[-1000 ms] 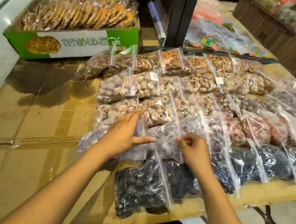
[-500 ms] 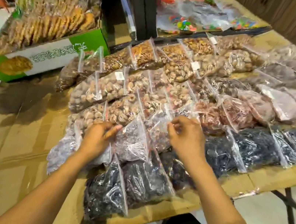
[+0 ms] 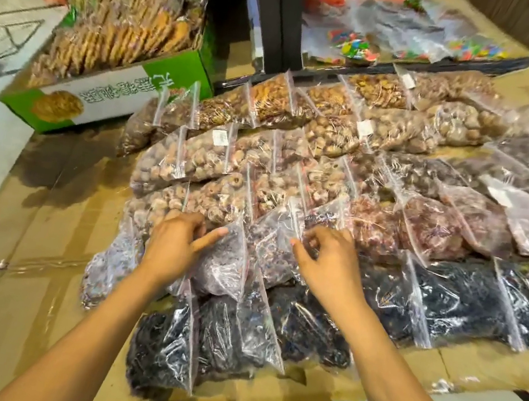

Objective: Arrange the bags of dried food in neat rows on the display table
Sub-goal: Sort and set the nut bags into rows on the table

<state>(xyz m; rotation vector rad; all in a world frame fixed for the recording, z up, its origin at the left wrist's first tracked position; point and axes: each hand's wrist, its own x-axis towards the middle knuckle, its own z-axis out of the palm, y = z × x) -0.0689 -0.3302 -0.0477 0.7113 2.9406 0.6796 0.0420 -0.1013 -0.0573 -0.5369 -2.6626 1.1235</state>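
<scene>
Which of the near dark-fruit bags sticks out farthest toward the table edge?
The leftmost dark bag, below the left hand; its bottom end reaches nearer the edge than its neighbours.

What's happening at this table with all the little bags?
A person is arranging clear zip bags of dried food in rows on a cardboard-covered table. The left hand rests on a bag of purplish dried pieces; the right hand fingers the neighbouring clear bag. Several rows are laid; a green cardboard box of biscuits sits behind.

Green-and-white box (image 3: 106, 99); tan, reddish, seemingly black-filled clear bags (image 3: 328, 182); brown cardboard table (image 3: 23, 248).
</scene>
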